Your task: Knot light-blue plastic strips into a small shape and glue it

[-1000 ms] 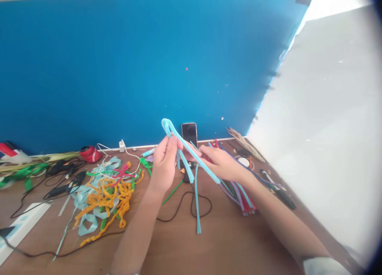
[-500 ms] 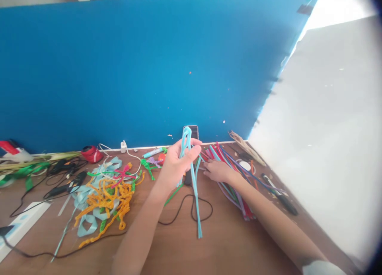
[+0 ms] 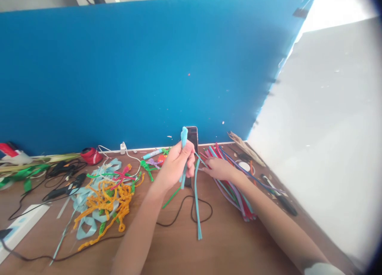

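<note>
My left hand (image 3: 176, 163) is closed around a folded bunch of light blue pipe cleaners (image 3: 184, 135), raised above the table. Their looped top sticks up over my thumb, and cut ends poke out below the hand. One light blue strand (image 3: 197, 203) hangs down beside my fingers, its end low over the table. Between the hands runs another thin light blue length (image 3: 201, 160), meeting the fingertips of my right hand (image 3: 221, 169). Those fingers are bent and pinched at it, over a pile of pink, red, purple and blue pipe cleaners (image 3: 238, 205).
A phone (image 3: 193, 136) leans on the blue partition (image 3: 134, 68). To the left lies a tangle of orange pipe cleaners (image 3: 112, 199) with light blue ribbon (image 3: 88, 227). A black cable (image 3: 176, 222) loops across the table. A black marker (image 3: 286, 203) lies at right.
My left hand's fingers have curled in, and the light blue loops are gathered closer together. The hanging strand now stands apart from the bunch. My right hand has barely moved.
</note>
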`<state>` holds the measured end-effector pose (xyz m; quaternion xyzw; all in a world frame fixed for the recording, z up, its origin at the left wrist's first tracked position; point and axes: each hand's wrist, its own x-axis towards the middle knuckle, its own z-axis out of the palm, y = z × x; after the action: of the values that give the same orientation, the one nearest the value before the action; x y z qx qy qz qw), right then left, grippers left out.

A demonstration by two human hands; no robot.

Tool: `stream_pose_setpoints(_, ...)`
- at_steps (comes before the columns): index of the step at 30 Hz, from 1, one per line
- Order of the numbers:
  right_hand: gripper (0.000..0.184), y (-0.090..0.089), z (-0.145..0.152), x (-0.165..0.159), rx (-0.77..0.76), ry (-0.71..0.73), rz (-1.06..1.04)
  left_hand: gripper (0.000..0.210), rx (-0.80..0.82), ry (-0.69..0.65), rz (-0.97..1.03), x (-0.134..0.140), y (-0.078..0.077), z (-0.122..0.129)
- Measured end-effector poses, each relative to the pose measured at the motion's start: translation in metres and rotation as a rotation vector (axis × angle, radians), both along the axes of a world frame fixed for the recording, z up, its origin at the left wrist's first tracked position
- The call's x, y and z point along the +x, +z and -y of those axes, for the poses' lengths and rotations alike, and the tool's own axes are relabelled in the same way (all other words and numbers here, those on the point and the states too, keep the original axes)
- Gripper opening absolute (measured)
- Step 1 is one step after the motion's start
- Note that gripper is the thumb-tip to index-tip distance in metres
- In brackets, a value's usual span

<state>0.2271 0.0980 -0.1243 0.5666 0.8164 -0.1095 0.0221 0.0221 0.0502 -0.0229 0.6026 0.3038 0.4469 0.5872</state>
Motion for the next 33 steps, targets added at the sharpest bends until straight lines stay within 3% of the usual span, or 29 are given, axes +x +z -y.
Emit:
stream_pose_setpoints(9,0.04,-0.013,-0.002,-0.007,-0.062,0.002,0.035,0.034,-0.025,-0.005,0.012,-0.003,0.003,-0.002)
stream_pose_setpoints(14,0.038,-0.01,-0.001,-0.007,0.0,0.0,-0.008,0.036,0.003,0.118,0.009,-0.003,-0.002,-0.006)
stream_pose_setpoints(20,0.033,0.016,0.0,0.007,0.232,-0.096,-0.175,0.035,0.043,0.163,-0.097,0.002,-0.005,-0.006)
stream_pose_setpoints(23,0.024,0.033,0.005,0.013,0.324,-0.119,-0.27,0.025,0.014,0.199,-0.056,0.007,-0.004,-0.004)
stream_pose_setpoints(25,0.019,0.044,0.01,0.015,0.393,-0.109,-0.447,0.014,-0.002,0.222,-0.024,0.009,-0.004,-0.004)
stream_pose_setpoints(28,0.013,0.058,0.023,0.014,0.548,-0.166,-0.703,0.017,0.026,0.238,-0.084,0.009,-0.007,-0.007)
stream_pose_setpoints(30,0.013,0.066,0.034,0.011,0.673,-0.214,-0.777,0.021,0.054,0.227,-0.157,0.01,-0.011,-0.009)
stream_pose_setpoints(33,0.014,0.077,0.05,0.005,0.7,-0.201,-0.876,0.022,0.052,0.15,-0.218,0.011,-0.016,-0.011)
